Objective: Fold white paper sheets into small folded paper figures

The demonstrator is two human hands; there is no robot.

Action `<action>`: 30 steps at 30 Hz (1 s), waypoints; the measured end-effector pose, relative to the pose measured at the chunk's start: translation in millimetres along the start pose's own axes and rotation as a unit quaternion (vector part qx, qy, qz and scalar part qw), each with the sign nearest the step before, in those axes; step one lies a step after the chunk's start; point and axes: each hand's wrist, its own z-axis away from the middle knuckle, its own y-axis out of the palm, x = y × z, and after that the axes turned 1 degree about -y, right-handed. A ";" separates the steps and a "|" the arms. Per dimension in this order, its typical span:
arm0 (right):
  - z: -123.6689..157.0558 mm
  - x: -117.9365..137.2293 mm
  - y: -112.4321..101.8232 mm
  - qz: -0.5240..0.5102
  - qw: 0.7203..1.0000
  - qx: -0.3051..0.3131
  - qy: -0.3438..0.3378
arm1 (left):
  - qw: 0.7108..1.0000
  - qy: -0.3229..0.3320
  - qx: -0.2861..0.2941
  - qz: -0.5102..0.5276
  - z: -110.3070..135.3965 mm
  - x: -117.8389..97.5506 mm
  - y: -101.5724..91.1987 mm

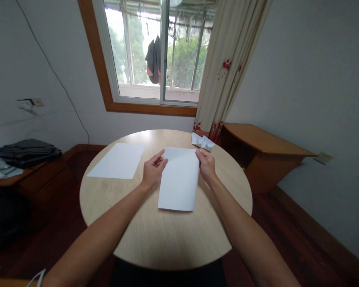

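A white sheet of paper lies in front of me, narrower than the flat sheet to its left. Its right side bows softly, as if doubled over, though I cannot tell for sure. At its far right corner, my right hand pinches the paper with the thumb on top. My left hand is at the far left corner, fingers partly curled and thumb tip over the paper's edge. Another white sheet rests flat on the table's left side. Two small folded paper shapes sit near the far right edge.
The round wooden table stands below a window with a flowered curtain. Right of it is a brown desk. On the left, dark folded cloth lies on a low wooden cabinet.
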 end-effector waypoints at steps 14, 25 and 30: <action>3.9 9.7 3.2 0.019 1.000 -0.011 0.005 | 1.000 0.010 0.013 -0.001 -0.7 6.9 -2.7; 3.5 8.9 0.3 0.060 0.998 -0.008 0.005 | 1.000 -0.016 0.004 0.024 -0.2 1.4 -0.4; 1.3 5.2 -1.5 0.057 0.998 -0.007 0.002 | 0.999 -0.032 0.003 0.036 0.2 -3.4 0.5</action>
